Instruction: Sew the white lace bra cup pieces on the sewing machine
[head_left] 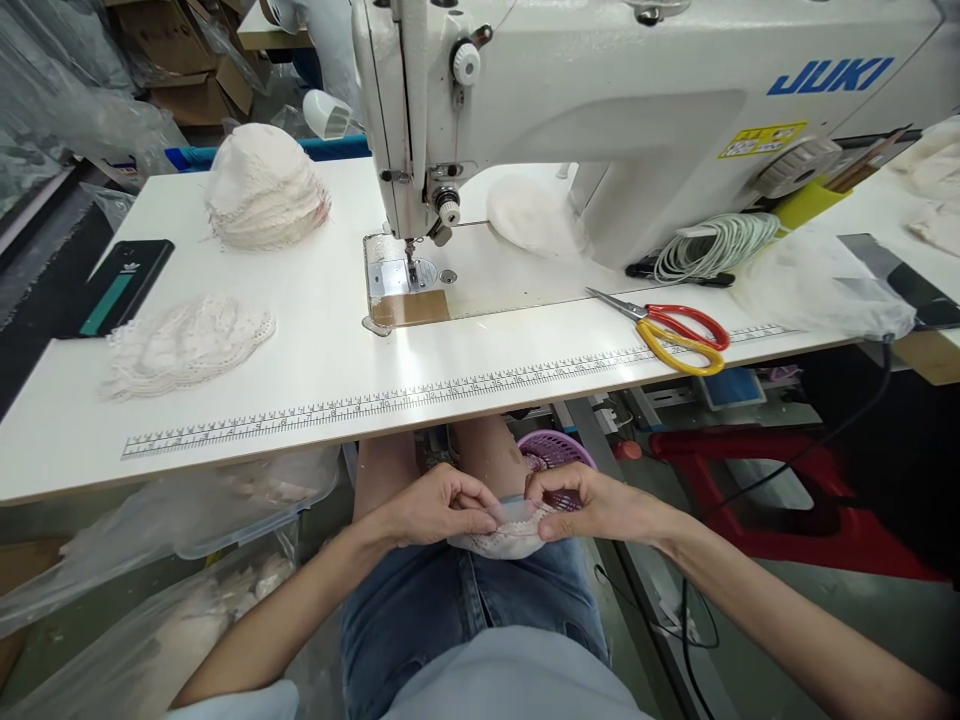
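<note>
Low over my lap, below the table's front edge, both hands hold a white lace-edged fabric piece (504,541). My left hand (448,505) pinches its left side between thumb and fingers. On the other side, my right hand (583,500) grips the lace edge with thumb and forefinger. A pale translucent strip (515,508) stretches between my fingertips at the top of the piece; I cannot tell whether it is attached. Most of the fabric's underside is hidden.
A sewing machine (652,60) stands on the white table (315,350). Stacked fabric cups (262,190), lace pieces (191,340) and a phone (124,287) lie left. Scissors (675,330) and coiled cord (712,248) lie right. A purple basket (559,447) and red stool (795,545) are below.
</note>
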